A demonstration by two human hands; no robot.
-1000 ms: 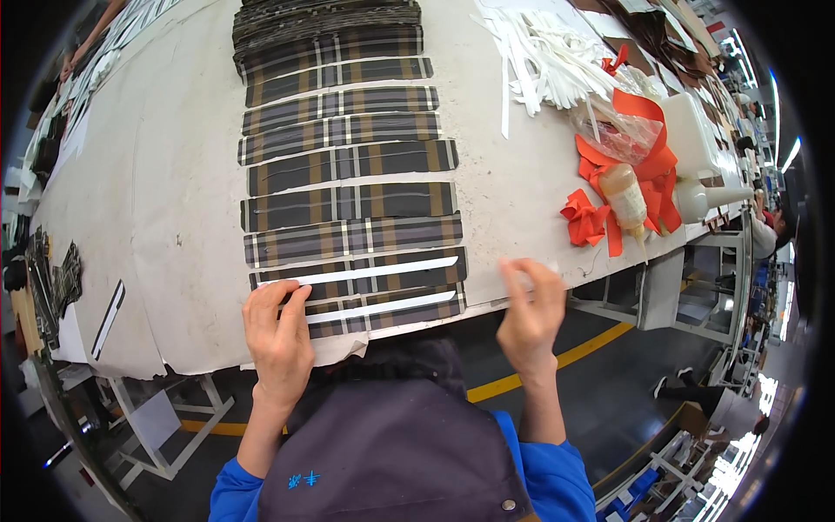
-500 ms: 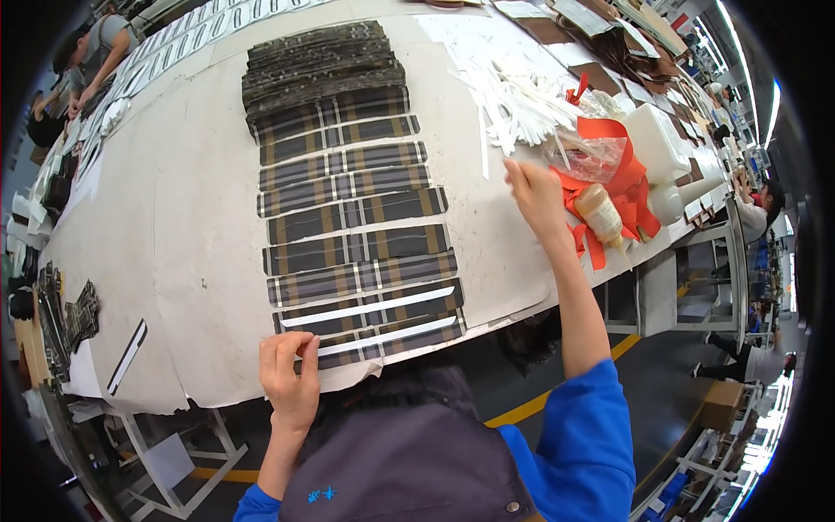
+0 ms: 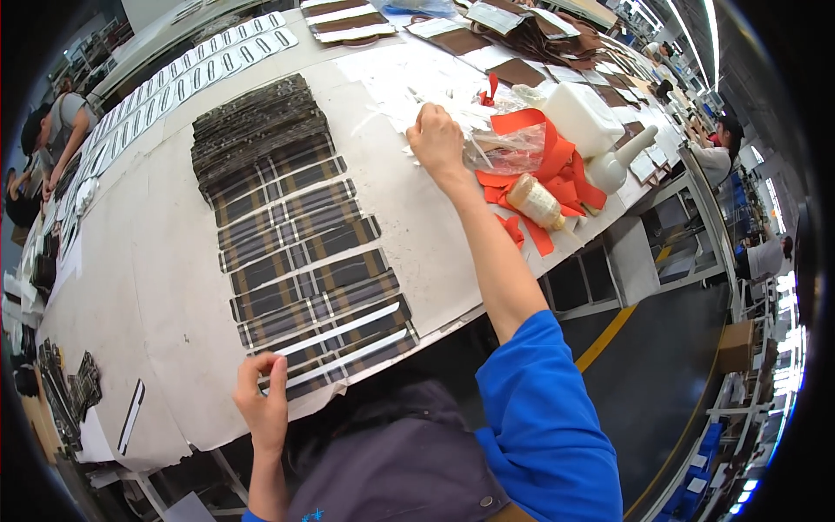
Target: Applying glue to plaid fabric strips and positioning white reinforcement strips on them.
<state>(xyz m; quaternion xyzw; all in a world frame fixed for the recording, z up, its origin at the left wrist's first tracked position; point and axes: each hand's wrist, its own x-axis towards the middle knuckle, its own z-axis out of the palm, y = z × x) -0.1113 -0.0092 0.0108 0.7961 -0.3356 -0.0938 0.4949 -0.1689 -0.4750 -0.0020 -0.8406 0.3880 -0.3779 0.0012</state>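
Note:
Plaid fabric pieces (image 3: 304, 280) lie overlapping in a column down the table, running up to a thick stack of the same fabric (image 3: 261, 130). On the two nearest pieces lie white strips (image 3: 348, 334), set lengthwise. My left hand (image 3: 263, 402) is at the left ends of these strips, thumb and fingers pinched together; whatever is between them is hidden. My right hand (image 3: 437, 143) reaches to the heap of loose white strips (image 3: 409, 87) at the far right, with its fingers curled closed. What they hold, if anything, cannot be seen.
Right of my right hand are red fabric scraps (image 3: 557, 165), a clear plastic bag (image 3: 509, 148), a glue bottle (image 3: 534, 202) and a white jug (image 3: 581, 117). A dark piece with a white strip (image 3: 131, 418) lies at the left. A person (image 3: 70, 126) works at the far left.
The view has turned, so the table appears shifted. My right hand has moved in to the white strip heap, and its fingers have curled closed. My left hand stays pinched by the strips' ends.

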